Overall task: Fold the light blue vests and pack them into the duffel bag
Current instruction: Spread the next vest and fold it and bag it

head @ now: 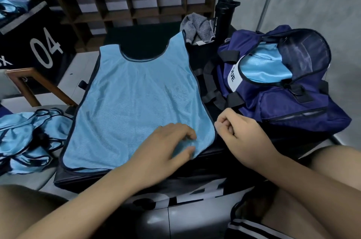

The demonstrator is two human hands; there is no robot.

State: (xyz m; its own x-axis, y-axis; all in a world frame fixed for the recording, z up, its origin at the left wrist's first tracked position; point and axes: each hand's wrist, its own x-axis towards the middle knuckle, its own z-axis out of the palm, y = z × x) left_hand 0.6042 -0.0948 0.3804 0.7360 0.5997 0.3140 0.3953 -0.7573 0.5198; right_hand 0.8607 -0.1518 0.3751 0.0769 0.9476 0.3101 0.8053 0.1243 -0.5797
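A light blue vest point(136, 98) lies flat, neck away from the person, on the top of a black box point(140, 39). Its dark-trimmed hem runs along the box's near edge. The left hand point(166, 145) rests on the vest's lower right corner. Its fingers are curled and the thumb is drawn toward the forefinger, with a small ridge of fabric gathered between them, so it pinches the vest there. The right hand point(242, 133) sits just beside that same corner, off the right edge of the cloth, with its fingers curled in against the thumb. It may have the trim between its fingertips, but I cannot tell whether it holds anything.

To the right, the navy bag point(283, 106) stands on the box with its top flap thrown open. A second vest point(263, 63), folded, lies inside the opening. The bag's black straps trail between it and the flat vest. On the left, well apart from the bag, a pile point(29, 137) of more light blue vests lies crumpled on a lower surface.

Behind the flat vest are a grey towel point(197, 28) and, just beside it, an upright black bottle point(223, 22). A dark wooden shelf point(136, 4) lines the back wall.
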